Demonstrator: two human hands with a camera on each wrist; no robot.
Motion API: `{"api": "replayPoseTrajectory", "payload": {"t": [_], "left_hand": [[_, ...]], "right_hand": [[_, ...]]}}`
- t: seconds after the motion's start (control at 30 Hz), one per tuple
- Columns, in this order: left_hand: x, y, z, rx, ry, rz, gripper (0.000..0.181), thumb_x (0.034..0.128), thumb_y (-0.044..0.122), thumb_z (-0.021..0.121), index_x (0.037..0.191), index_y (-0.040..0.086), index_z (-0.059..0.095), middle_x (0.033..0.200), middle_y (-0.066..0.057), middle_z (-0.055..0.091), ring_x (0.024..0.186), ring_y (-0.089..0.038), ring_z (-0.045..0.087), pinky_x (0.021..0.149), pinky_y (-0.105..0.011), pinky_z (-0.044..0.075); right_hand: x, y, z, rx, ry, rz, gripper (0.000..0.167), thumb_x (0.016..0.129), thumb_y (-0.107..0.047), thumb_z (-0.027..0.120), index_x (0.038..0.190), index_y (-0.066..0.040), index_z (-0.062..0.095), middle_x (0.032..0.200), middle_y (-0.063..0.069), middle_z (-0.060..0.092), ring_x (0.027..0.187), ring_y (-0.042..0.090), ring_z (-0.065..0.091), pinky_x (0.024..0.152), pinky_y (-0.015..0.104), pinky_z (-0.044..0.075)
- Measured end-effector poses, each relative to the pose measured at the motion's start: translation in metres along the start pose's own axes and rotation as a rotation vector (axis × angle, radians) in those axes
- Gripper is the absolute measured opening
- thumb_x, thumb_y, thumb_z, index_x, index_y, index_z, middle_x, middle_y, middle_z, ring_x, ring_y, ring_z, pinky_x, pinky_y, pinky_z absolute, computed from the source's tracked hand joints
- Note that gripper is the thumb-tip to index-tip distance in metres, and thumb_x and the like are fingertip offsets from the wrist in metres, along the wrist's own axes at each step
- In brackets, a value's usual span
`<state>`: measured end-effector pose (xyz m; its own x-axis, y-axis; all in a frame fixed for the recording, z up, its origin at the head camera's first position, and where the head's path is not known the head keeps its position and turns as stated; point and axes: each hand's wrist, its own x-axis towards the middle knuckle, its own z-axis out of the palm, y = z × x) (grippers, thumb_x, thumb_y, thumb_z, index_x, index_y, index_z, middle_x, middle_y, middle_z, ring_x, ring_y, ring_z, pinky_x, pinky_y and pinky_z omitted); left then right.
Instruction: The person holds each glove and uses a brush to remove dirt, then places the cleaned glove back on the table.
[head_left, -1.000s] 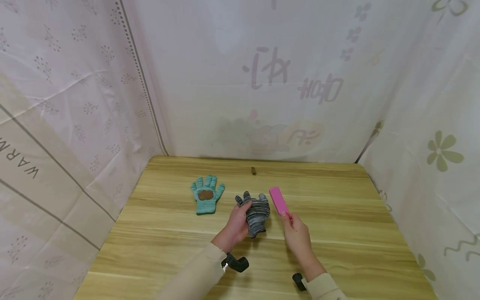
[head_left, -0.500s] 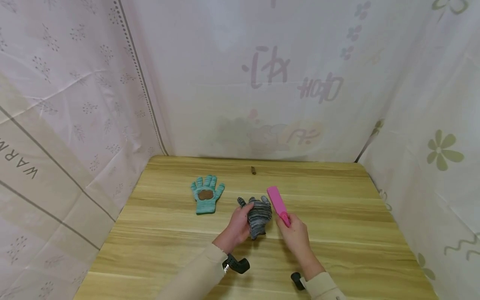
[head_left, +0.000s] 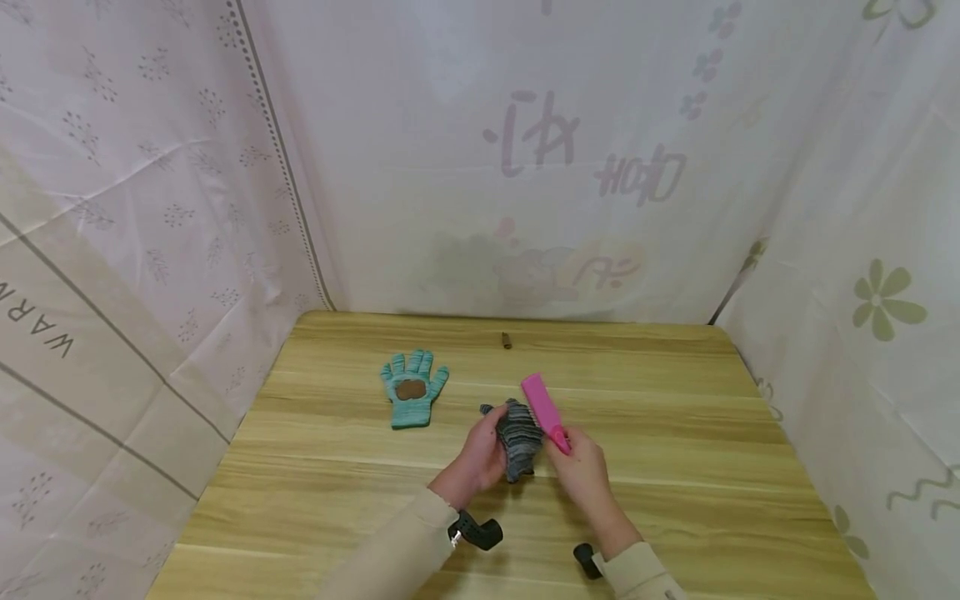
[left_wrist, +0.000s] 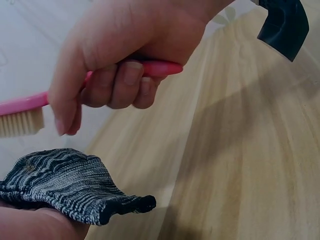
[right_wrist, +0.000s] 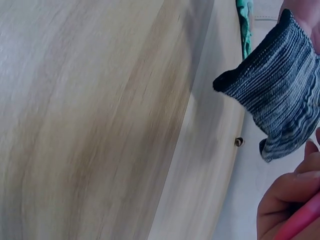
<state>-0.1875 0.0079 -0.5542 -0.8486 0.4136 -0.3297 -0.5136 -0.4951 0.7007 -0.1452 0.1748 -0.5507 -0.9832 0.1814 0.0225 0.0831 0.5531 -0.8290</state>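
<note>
A grey-and-black striped knit glove (head_left: 519, 442) is held up over the table by my left hand (head_left: 482, 450), its thumb lying on top and the other fingers underneath. My right hand (head_left: 583, 468) grips the handle of a pink brush (head_left: 543, 404). In the left wrist view the pale bristles (left_wrist: 21, 123) of the brush face down above the glove, with a gap between them. The glove's cuff (left_wrist: 127, 205) hangs loose off the palm. A small brownish mark (left_wrist: 31, 169) shows on its knit.
A teal knit glove (head_left: 412, 412) with a brown patch (head_left: 411, 390) lies flat on the wooden table (head_left: 337, 500), left of my hands. Near the back edge sits a small brown cylindrical piece (head_left: 507, 340). Printed fabric hangs behind and on both sides.
The brush has shifted left, closer to the striped glove. My left hand has turned the glove and moved it slightly right and toward me. The teal glove has stayed put.
</note>
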Motion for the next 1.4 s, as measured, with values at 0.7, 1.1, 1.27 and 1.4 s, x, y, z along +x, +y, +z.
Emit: {"api": "replayPoseTrajectory", "payload": {"t": [0.7, 1.1, 1.27, 1.4], "left_hand": [[-0.002, -0.02, 0.009, 0.051, -0.019, -0.032, 0.058, 0.1075, 0.041, 0.026, 0.149, 0.003, 0.041, 0.16, -0.016, 0.036, 0.143, -0.022, 0.041, 0.123, -0.038, 0.03], [0.0, -0.026, 0.013, 0.072, 0.09, 0.022, 0.045, 0.1052, 0.035, 0.036, 0.135, 0.005, 0.05, 0.154, -0.004, 0.041, 0.14, -0.011, 0.033, 0.124, -0.028, 0.02], [-0.002, -0.026, 0.013, 0.078, 0.09, 0.034, 0.035, 0.1056, 0.036, 0.038, 0.12, 0.011, 0.058, 0.128, 0.004, 0.059, 0.118, -0.004, 0.049, 0.108, -0.019, 0.035], [-0.003, -0.025, 0.013, 0.082, 0.094, 0.027, 0.034, 0.1052, 0.034, 0.037, 0.119, 0.011, 0.057, 0.124, 0.006, 0.057, 0.117, -0.006, 0.048, 0.108, -0.02, 0.035]], "right_hand": [[-0.008, -0.019, 0.012, 0.128, -0.085, 0.021, 0.019, 0.091, -0.013, 0.071, 0.08, -0.005, 0.057, 0.064, -0.002, 0.039, 0.058, 0.011, 0.039, 0.048, 0.022, 0.032], [-0.01, -0.02, 0.019, 0.133, -0.124, 0.016, 0.019, 0.09, -0.02, 0.076, 0.089, -0.005, 0.065, 0.071, 0.001, 0.047, 0.066, 0.014, 0.044, 0.052, 0.024, 0.035], [-0.009, -0.02, 0.02, 0.127, -0.136, 0.026, 0.022, 0.089, -0.023, 0.078, 0.091, -0.004, 0.066, 0.072, 0.001, 0.049, 0.066, 0.015, 0.045, 0.052, 0.024, 0.035], [-0.008, -0.02, 0.021, 0.114, -0.146, 0.026, 0.023, 0.089, -0.023, 0.078, 0.091, -0.005, 0.065, 0.073, 0.001, 0.049, 0.067, 0.015, 0.046, 0.054, 0.024, 0.036]]}}
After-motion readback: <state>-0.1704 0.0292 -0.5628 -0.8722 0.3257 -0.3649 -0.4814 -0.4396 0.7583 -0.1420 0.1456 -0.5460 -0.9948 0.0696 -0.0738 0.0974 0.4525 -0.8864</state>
